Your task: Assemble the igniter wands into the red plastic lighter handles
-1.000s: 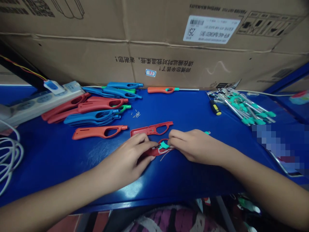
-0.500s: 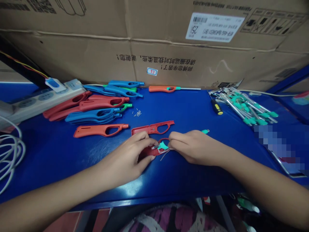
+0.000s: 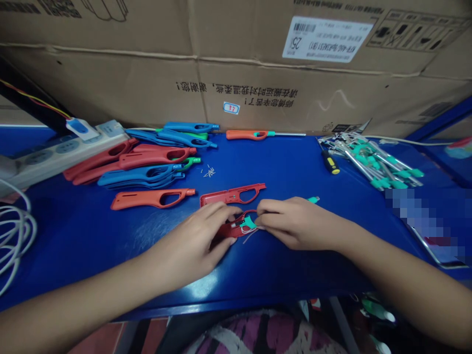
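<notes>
My left hand point(image 3: 204, 233) is closed round the handle end of a red lighter shell half point(image 3: 229, 231), thumb below and fingers above. In this shell sits the teal trigger point(image 3: 250, 222) of an igniter assembly, with thin wires curling out below it. My right hand point(image 3: 295, 223) pinches the assembly near the shell's loop; its fingers hide what they grip. Past that hand shows a teal tip point(image 3: 313, 199). Just behind lies the other red shell half point(image 3: 233, 195), inner side up.
Red, blue and orange lighter shells point(image 3: 147, 175) lie at left beside a power strip point(image 3: 66, 147). Small screws point(image 3: 209, 171) lie mid-table. An assembled orange lighter point(image 3: 246, 134) rests by the carton point(image 3: 155, 93). At right are a screwdriver point(image 3: 330, 162) and piled igniter assemblies point(image 3: 374, 160).
The fingertips of my left hand have lifted slightly off the metal part beside the trigger, showing more of it. My right hand keeps its pinch, almost in place.
</notes>
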The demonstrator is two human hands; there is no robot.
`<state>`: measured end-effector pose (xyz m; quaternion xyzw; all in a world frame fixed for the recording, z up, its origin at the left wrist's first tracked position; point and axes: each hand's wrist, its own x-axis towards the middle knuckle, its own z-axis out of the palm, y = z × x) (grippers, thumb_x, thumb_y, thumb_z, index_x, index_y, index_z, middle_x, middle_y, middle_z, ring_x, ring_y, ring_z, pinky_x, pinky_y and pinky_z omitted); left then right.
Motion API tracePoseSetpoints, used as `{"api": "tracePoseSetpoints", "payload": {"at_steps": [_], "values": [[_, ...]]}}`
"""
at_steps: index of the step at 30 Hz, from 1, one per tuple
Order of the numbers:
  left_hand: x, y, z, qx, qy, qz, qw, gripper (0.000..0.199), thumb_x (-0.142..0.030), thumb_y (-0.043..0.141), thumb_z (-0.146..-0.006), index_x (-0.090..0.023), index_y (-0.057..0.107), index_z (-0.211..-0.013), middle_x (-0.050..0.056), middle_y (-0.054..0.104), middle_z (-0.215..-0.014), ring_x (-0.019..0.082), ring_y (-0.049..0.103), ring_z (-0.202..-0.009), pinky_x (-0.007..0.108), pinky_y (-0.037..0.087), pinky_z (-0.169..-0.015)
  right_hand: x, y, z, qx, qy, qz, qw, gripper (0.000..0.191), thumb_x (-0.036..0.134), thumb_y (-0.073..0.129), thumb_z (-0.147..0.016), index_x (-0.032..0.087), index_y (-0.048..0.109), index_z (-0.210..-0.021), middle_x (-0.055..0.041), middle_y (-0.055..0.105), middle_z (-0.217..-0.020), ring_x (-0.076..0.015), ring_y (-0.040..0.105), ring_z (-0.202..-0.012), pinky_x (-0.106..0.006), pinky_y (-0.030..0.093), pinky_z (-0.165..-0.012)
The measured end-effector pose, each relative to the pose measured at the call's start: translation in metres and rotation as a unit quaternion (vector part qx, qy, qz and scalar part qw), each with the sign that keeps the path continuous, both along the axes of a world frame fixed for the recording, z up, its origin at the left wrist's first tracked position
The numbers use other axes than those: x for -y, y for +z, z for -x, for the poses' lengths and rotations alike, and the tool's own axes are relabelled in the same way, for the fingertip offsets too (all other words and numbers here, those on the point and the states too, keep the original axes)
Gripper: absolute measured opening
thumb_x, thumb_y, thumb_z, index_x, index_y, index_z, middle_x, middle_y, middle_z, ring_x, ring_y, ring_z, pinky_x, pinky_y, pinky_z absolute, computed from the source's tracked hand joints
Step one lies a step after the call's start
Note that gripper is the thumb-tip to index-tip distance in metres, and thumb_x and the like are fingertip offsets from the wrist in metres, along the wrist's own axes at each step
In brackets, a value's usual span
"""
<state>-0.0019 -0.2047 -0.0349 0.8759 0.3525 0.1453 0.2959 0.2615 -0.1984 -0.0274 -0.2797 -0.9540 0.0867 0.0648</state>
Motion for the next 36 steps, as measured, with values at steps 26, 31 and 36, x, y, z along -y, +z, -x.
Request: {"api": "tracePoseSetpoints", "payload": {"at_steps": [26, 31, 36], "values": [[-0.007, -0.009, -0.014, 0.094, 0.030, 0.044, 0.994, 0.011, -0.027, 0.060, -0.098, -0.020, 0.067, -0.104, 0.000, 0.068, -0.095, 0.015, 0.062, -0.083, 0.028, 0.047, -0.073, 0.000, -0.006, 0.012, -0.158, -0.109, 0.152, 0.970, 0.019, 0.020, 0.064, -0.094, 0.018, 0.054, -0.109, -0.0071, 0.058, -0.112, -0.0136, 0.058, -0.089, -0.025, 0.047, -0.073], [-0.008, -0.010, -0.014, 0.090, 0.026, 0.027, 0.995, 0.011, -0.025, 0.061, -0.097, -0.019, 0.068, -0.102, 0.001, 0.068, -0.090, 0.014, 0.061, -0.078, 0.027, 0.045, -0.070, 0.001, -0.007, 0.012, -0.126, -0.081, 0.147, 0.978, 0.018, 0.023, 0.056, -0.100, 0.019, 0.056, -0.117, -0.0076, 0.064, -0.114, -0.0171, 0.061, -0.104, -0.029, 0.050, -0.085], [-0.009, -0.013, -0.014, 0.099, 0.034, 0.019, 0.994, 0.009, -0.022, 0.061, -0.096, -0.017, 0.069, -0.096, 0.001, 0.070, -0.087, 0.014, 0.062, -0.074, 0.026, 0.046, -0.067, 0.003, -0.008, 0.010, -0.084, -0.069, 0.070, 0.992, 0.024, 0.031, 0.050, -0.103, 0.021, 0.058, -0.124, -0.0073, 0.064, -0.119, -0.0180, 0.065, -0.101, -0.029, 0.052, -0.076]]}}
